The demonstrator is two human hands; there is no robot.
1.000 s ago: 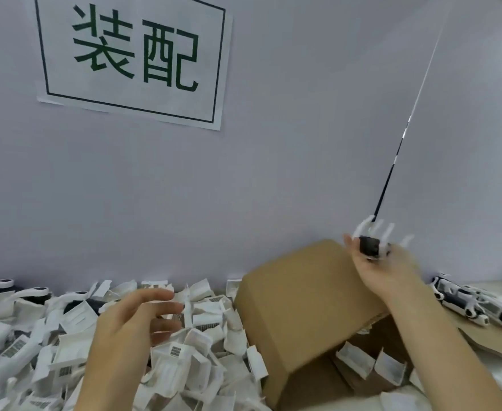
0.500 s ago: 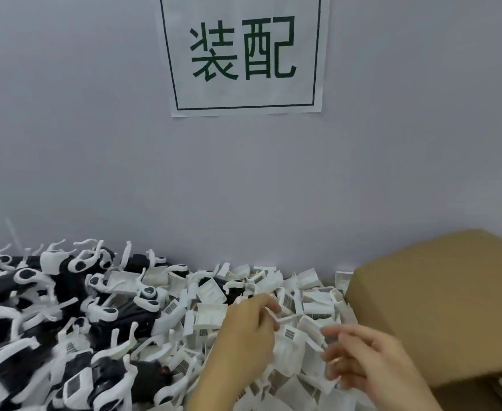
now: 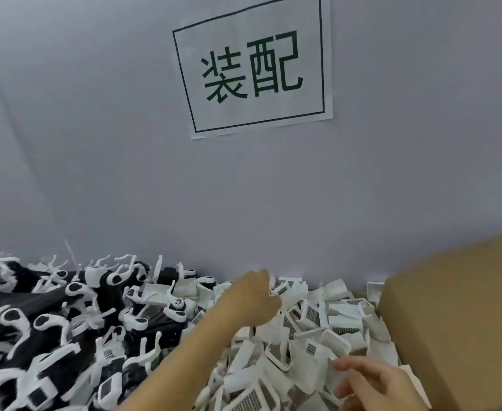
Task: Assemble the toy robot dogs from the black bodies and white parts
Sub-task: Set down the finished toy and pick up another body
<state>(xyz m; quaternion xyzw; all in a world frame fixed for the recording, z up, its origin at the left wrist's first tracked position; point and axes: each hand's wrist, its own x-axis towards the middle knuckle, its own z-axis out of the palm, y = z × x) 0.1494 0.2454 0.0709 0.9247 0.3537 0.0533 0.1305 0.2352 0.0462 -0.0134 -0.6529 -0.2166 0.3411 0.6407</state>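
Observation:
A heap of black bodies (image 3: 51, 330) with white legs fitted fills the lower left. To its right lies a pile of loose white parts (image 3: 329, 339) with grey grilles. My left hand (image 3: 251, 302) reaches over the far side of that pile. Its back faces me and its fingers curl down among the white parts, so their tips are hidden. My right hand (image 3: 371, 384) hovers low at the near right of the pile with relaxed, spread fingers that hold nothing.
A brown cardboard box (image 3: 457, 315) stands at the right edge, against the white parts. A grey wall rises directly behind both heaps and carries a paper sign (image 3: 252, 72) with green characters.
My view swung left, away from the box. My right hand, which held an assembled dog up, came down without it. My left hand reached further into the white parts.

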